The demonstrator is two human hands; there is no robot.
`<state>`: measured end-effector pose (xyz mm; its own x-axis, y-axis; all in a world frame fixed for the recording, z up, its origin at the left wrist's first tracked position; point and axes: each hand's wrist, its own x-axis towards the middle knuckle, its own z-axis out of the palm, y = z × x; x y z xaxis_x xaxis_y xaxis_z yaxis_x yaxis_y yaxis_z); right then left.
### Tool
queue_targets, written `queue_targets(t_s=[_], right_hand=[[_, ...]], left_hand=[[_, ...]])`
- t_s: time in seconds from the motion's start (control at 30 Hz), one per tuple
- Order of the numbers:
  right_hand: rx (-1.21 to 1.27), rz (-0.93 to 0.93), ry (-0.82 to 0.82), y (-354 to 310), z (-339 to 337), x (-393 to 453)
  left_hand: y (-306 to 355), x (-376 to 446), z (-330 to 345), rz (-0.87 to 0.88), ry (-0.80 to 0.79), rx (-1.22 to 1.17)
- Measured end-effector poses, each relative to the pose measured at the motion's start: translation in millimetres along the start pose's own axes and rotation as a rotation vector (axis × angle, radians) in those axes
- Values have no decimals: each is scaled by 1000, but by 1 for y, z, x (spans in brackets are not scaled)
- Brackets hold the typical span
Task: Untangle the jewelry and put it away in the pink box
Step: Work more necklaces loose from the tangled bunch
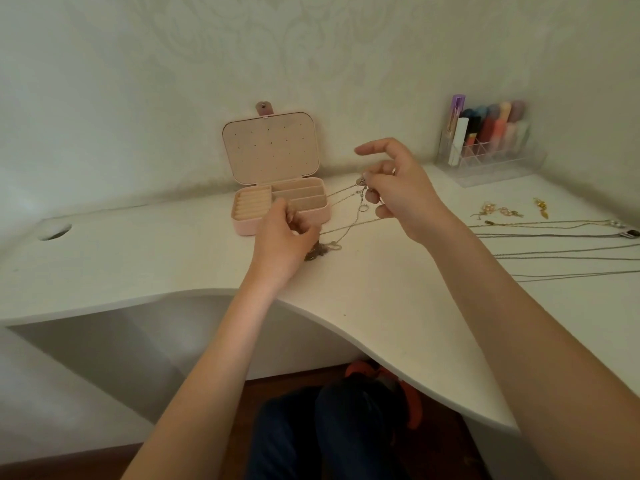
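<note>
working mid-frame over white desk (381, 306): pink box (277, 206) open, compartments look empty, nothing stored. separated necklaces (554, 251) and earrings (498, 211) laid out at right. right hand (398, 188) fingers pinch chains, left hand (287, 230) fingers clamp tangle (322, 249) at centre.

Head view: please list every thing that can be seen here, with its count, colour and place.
pink box: one, pink, lid open, at the back of the desk by the wall.
tangled chains: a bunch, count unclear, silver, stretched between both hands, one end heaped on the desk.
straight necklaces: several, silver, laid out on the right.
earrings: a few, gold and pink, right, behind the necklaces.
clear organiser: one, transparent, holding coloured cosmetics, back right corner.
desk: one, white.
left hand: pinching the chains in front of the box.
right hand: raised, holding the chains.
</note>
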<state>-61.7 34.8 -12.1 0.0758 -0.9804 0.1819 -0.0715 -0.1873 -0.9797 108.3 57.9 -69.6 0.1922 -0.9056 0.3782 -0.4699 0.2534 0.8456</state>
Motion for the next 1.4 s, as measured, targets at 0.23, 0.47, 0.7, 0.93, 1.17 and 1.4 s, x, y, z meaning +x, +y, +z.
queue_targets(t_s=[0.23, 0.47, 0.7, 0.93, 1.17, 1.4], right_hand=[[-39, -91, 66, -3, -7, 1], [-252, -285, 268, 8, -1, 3], [-336, -394, 321, 14, 3, 4], [-396, -397, 349, 18, 2, 5], [-369, -369, 328, 21, 4, 6], [-317, -348, 336, 20, 3, 6]], left_hand=[[-15, 13, -19, -207, 322, -323], [-10, 16, -16, -209, 227, -627], [-14, 14, -19, -164, 170, -83], [-10, 8, -31, -203, 163, 361], [-4, 13, -25, -285, 63, -406], [5, 11, -26, -494, 13, -555]])
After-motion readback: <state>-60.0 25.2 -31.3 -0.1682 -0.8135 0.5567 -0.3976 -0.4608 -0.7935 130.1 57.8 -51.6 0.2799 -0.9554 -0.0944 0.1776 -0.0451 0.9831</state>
